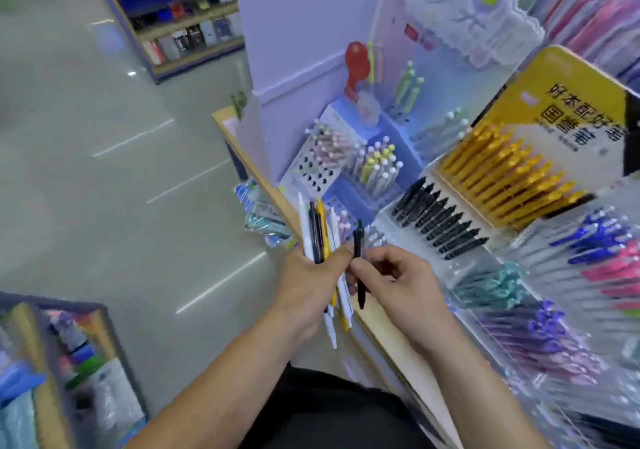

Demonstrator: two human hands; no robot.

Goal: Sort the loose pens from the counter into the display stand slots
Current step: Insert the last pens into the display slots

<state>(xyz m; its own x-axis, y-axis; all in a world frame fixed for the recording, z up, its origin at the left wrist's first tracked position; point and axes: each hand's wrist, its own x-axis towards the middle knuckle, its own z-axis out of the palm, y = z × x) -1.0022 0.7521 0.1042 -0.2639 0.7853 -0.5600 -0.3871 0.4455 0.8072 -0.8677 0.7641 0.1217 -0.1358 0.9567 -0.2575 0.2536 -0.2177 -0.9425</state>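
Observation:
My left hand (306,280) grips a bundle of pens (320,229), white, black and yellow, held upright in front of the counter edge. Right beside it, my right hand (398,277) pinches a single black pen (358,241) between thumb and fingers, its clicker end pointing up. The pen stands close to the bundle. Behind the hands rises the display stand: a row of black pens (436,220), a row of gold pens (505,178), and a perforated blue holder (318,171) with pastel pens in some of its holes.
Clear trays of blue, pink, teal and purple pens (554,296) fill the right. A wooden counter edge (263,175) runs diagonally under the stand. Grey floor (104,171) lies to the left, and another shelf of goods (69,362) stands at the lower left.

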